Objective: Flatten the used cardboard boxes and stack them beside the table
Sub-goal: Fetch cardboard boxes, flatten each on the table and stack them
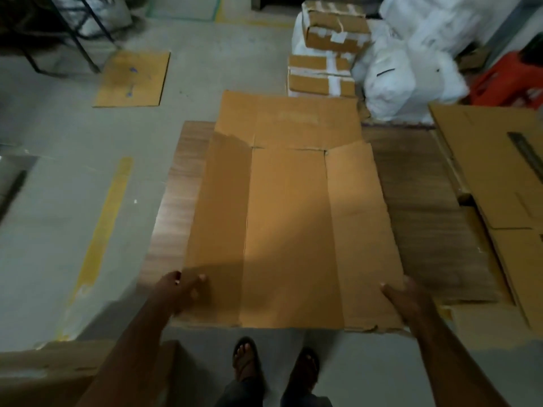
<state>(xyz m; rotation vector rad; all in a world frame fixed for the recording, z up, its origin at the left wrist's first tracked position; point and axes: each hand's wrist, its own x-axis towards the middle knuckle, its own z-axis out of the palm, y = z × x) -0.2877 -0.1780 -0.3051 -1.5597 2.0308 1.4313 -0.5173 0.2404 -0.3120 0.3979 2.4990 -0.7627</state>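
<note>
Feet in sandals [274,362] stood on the floor [58,201] at the desk's near edge, both hands out over the work. Left hand [182,292] pinched the near-left corner of the flattened box [289,230], thumb on top and fingers curled under; right hand [404,301] gripped the near-right corner the same way, thumb on top. Box lay opened out flat on the wooden desk [411,201], creases showing, far flaps spread past the desk's back edge. So flattening of this one looked done; what was left was carrying it off to the stack. One flat sheet [132,79] already lay on the floor to the far left, possibly the start of the stack, can't confirm. More flattened cardboard [499,177] sat on the right side of the desk, still to move. Taped boxes [335,27] at the back stayed sealed; unclear if those count. Rough call: mid-task, stacking mostly still ahead.
</note>
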